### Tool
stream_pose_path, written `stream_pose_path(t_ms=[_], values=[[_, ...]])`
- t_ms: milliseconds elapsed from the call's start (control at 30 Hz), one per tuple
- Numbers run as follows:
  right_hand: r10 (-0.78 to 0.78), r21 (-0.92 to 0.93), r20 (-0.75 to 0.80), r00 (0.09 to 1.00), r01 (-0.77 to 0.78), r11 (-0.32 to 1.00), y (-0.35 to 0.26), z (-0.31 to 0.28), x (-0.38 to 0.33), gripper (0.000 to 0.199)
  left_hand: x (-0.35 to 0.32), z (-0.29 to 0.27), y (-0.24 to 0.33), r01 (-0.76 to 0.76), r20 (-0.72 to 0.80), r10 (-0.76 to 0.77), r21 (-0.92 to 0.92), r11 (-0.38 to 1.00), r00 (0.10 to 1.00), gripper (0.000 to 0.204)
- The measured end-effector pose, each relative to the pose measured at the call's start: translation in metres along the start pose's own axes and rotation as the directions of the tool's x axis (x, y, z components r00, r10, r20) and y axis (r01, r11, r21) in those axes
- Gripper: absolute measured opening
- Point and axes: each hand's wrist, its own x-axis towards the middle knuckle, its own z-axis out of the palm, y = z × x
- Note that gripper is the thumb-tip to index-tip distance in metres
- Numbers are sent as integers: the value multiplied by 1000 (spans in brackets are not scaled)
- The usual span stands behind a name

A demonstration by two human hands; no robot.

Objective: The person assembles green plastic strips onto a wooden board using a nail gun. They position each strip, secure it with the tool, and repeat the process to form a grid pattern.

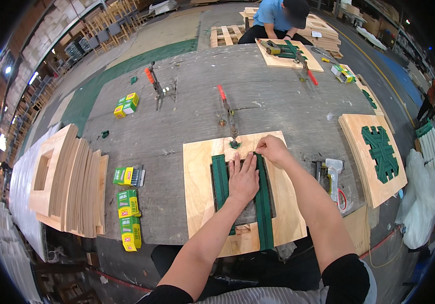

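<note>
Under left hand (pixel 243 178), green webbing (pixel 264 202); right hand (pixel 272 148) pinching

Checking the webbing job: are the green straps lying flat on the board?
Flat: both green straps lie along the board, left hand pressing between them.

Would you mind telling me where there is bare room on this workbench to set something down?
The widest bare patch lies between the small boxes, the orange-handled clamp and the plywood panel. It is crowded at the panel, under the left hand and right hand, and by the staple gun.
</note>
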Motion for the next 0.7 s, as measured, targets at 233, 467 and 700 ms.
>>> stream_pose_path(t_ms=[233, 467, 700], values=[[48, 83, 50, 998, -52, 995, -3, -1, 2, 17, 0, -3, 0, 12, 7, -12, -1, 1000, 1000, 53], [226, 471, 29, 974, -213, 856, -3, -35, -31, 24, 0, -5, -3, 28, 71, -31, 31, 999, 997, 56], [257, 16, -614, 746, -314, 949, 97, -135, -181, 31, 1, -4, 4, 22, 50, -22, 0, 1000, 999, 55]])
